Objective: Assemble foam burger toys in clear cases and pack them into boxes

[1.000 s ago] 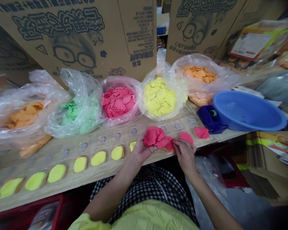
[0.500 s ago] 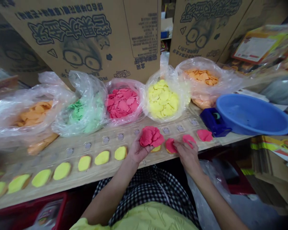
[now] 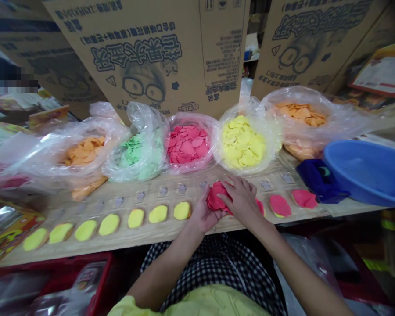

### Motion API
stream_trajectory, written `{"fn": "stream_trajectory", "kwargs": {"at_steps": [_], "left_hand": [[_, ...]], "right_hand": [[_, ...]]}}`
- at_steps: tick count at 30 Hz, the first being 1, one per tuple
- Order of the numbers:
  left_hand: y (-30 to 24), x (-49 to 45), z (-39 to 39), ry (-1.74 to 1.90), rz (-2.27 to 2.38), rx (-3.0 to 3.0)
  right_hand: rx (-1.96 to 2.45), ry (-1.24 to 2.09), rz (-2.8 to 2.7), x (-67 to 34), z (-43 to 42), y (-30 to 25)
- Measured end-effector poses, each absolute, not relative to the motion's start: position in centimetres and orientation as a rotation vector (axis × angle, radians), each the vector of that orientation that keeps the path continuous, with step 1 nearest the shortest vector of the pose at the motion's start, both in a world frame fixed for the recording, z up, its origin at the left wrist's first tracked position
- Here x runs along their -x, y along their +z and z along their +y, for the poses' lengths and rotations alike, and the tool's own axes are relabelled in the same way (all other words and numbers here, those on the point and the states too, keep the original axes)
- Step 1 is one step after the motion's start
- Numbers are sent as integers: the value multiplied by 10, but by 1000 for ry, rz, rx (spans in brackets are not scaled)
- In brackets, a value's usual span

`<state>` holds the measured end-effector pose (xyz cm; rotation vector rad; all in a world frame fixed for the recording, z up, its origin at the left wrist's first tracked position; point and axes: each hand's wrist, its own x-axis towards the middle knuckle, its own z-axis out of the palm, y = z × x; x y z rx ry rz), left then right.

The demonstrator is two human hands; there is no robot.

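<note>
My left hand (image 3: 202, 213) is closed around a pile of flat, thin red-pink pieces (image 3: 216, 196) with wavy edges. My right hand (image 3: 245, 197) reaches over from the right, its thumb and fingers on the same pile; whether a single piece is pinched is hidden. Below them runs a row of clear moulded trays. To the left sit several rounds topped with yellow pieces (image 3: 158, 213). On the right, pink-topped rounds (image 3: 279, 205) lie in the same row, one partly covered by my right hand.
Behind the row stand open plastic bags of orange (image 3: 85, 150), green (image 3: 131, 150), pink (image 3: 188, 144) and yellow pieces (image 3: 243, 141), plus another orange bag (image 3: 301, 114). A dark blue tape dispenser (image 3: 321, 180) and blue basin (image 3: 365, 171) occupy the right. Cardboard boxes (image 3: 191, 52) rise behind.
My right hand has left the pink topping on the row and come onto the pile in my left hand. A pink piece lies on the round there. The view has shifted left.
</note>
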<state>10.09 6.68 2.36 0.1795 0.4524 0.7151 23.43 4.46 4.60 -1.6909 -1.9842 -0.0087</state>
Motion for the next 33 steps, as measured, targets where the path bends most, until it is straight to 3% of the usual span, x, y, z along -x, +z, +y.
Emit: {"fn": "stream_trajectory", "kwargs": {"at_steps": [6, 14, 17, 24, 33], "left_hand": [[22, -94, 68, 746, 416, -44], [13, -74, 76, 761, 375, -63], [15, -56, 81, 775, 399, -76], [19, -18, 85, 893, 483, -99], [19, -14, 80, 899, 477, -123]], "right_hand": [[1445, 183, -1934, -218, 49, 43], [1300, 881, -1297, -236, 52, 64], [1392, 764, -1331, -255, 56, 62], [1549, 160, -2005, -259, 49, 23], [1533, 9, -2383, -251, 14, -6]]}}
